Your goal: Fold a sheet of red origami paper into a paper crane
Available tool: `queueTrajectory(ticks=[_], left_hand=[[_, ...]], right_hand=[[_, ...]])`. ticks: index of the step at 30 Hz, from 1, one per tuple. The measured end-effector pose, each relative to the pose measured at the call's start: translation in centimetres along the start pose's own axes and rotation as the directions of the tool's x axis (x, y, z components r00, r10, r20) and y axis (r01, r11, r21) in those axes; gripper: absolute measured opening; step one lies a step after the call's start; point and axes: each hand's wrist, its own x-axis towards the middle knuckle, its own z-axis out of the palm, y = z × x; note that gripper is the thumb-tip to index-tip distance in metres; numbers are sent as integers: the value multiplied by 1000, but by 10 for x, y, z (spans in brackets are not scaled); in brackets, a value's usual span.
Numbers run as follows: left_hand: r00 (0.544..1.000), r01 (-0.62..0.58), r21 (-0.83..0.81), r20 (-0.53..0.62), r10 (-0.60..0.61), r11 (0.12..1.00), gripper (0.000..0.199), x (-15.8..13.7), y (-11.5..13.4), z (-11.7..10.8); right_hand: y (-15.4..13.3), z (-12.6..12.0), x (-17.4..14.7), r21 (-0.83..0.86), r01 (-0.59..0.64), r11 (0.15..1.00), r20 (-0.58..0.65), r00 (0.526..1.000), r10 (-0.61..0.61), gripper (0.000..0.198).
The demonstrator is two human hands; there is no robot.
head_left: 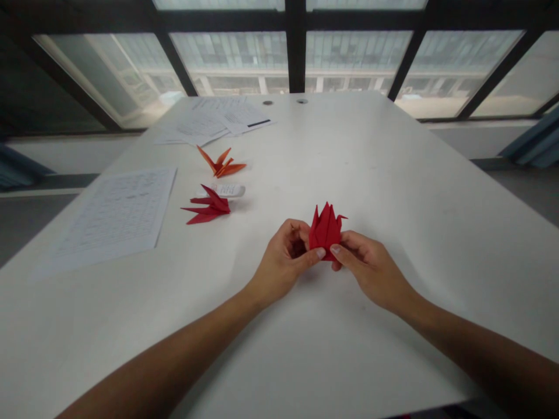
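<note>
Between my hands is a red origami crane (325, 227), its points facing up and a small bent head sticking out to the right. My left hand (290, 250) pinches its lower left side, thumb in front and fingers behind. On the lower right, my right hand (369, 262) grips it the same way, and the two thumb tips are close together. Off to the left on the table lie a second red origami crane (212, 206) and, farther back, an orange origami crane (222, 166). The fingers behind the held crane are partly hidden.
A white remote-like object (231, 190) lies behind the second red crane. One printed sheet (117, 209) is at the left and several more papers (209, 119) are at the far left of the white table (371, 361). Windows (358, 58) stand beyond the far edge.
</note>
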Motion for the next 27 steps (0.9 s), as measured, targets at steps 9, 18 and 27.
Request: queueTrajectory(ticks=[9, 18, 27], left_hand=[[998, 61, 78, -3, -61, 995, 37, 0, 2, -2], [986, 121, -3, 118, -120, 993, 31, 3, 5, -12], [986, 144, -123, 101, -132, 982, 31, 5, 8, -12]], right_hand=[[5, -11, 3, -102, 204, 974, -242, 944, -223, 33], [-9, -30, 7, -230, 223, 947, -159, 952, -263, 13], [-10, -36, 17, 133, 138, 981, -229, 968, -106, 12]])
